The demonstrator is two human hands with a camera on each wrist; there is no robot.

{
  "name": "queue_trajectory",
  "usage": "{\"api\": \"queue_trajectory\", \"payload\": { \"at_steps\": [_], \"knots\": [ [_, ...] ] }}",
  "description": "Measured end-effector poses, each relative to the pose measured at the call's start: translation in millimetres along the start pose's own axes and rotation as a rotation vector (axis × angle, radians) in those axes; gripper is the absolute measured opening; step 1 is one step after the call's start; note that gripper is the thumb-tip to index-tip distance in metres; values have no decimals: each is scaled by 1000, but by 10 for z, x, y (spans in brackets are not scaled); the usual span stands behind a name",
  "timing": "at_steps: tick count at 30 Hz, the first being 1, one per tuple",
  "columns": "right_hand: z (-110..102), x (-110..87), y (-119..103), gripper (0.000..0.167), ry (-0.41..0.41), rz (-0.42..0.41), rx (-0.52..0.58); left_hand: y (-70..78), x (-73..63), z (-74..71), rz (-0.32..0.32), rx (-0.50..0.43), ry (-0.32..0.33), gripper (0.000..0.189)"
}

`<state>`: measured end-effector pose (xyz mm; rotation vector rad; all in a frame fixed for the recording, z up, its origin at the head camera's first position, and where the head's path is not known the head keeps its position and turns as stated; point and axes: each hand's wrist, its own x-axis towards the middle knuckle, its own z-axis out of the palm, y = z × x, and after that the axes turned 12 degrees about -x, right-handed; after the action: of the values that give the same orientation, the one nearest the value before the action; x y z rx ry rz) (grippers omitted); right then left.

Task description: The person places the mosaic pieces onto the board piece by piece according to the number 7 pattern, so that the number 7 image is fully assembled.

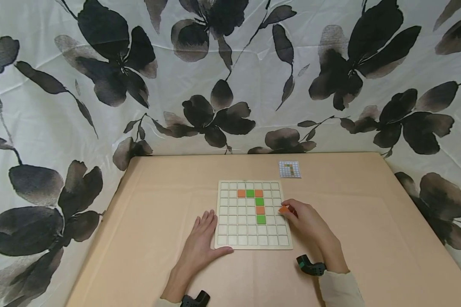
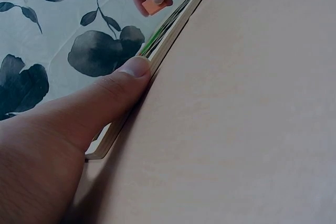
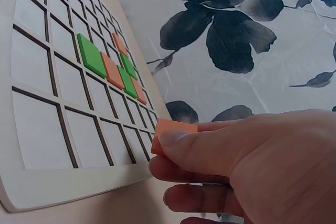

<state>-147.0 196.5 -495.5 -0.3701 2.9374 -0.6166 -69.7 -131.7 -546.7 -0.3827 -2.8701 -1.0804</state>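
Note:
A square grid board [image 1: 230, 230] with white cells lies on the table. Orange tiles and green tiles, such as a green tile [image 1: 261, 219] and an orange tile [image 1: 241, 193], sit in its cells: a short row near the far side, with a column running down from its right end. My left hand [image 1: 203, 245] lies along the board's left side, fingers straight, its thumb [image 2: 135, 67] at the near edge. Over the board's right edge, my right hand [image 1: 309, 221] pinches another orange tile [image 3: 176, 129] between thumb and fingers; the index finger is mostly hidden behind it.
Beyond the board's far right corner lies a small card [image 1: 290, 169] printed with a grid and a darker figure. Tan covering spreads over the table [image 1: 157, 192]. A white cloth with dark flowers [image 1: 215, 76] hangs behind and beside it. Each wrist wears a black camera [image 1: 310, 266].

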Motion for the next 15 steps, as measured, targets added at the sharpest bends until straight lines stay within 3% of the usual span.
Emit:
{"api": "queue_trajectory", "payload": {
  "at_steps": [15],
  "knots": [
    [36, 3, -46, 27, -12, -26, 22, -15, 2, 7, -8, -5, -10, 112]
  ]
}}
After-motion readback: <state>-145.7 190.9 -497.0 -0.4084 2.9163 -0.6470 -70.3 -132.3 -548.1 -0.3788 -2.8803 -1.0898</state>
